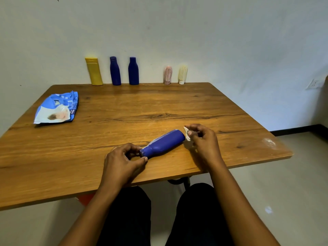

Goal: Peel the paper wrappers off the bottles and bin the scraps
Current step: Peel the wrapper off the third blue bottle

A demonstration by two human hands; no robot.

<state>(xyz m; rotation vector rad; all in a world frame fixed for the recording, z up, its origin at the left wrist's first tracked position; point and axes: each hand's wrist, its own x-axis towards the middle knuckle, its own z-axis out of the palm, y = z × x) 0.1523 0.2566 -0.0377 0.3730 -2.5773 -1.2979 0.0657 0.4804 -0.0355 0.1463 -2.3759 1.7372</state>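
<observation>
left hand (122, 160): pinching cap end of lying dark-blue plastic bottle (164, 143) | right hand (204, 139): gripping whitish paper scrap (186, 133) at bottle's 2 o'clock end | brown wooden table (124, 107)

This looks like a plain room in a home, sparsely furnished, with a bare whitewashed wall (195, 32) that carries a few scuffs and a white electrical socket plate (313, 83) low on the right. A brown wood-grain table (124, 107) stands pushed against that wall on a pale tiled floor (292, 183) edged with a dark skirting strip (298, 129). Household toiletries line the table's far edge, among them a yellow plastic bottle (94, 71) and two dark blue plastic bottles (115, 71), and a crumpled blue and white plastic packet (56, 108) lies at the left.
</observation>
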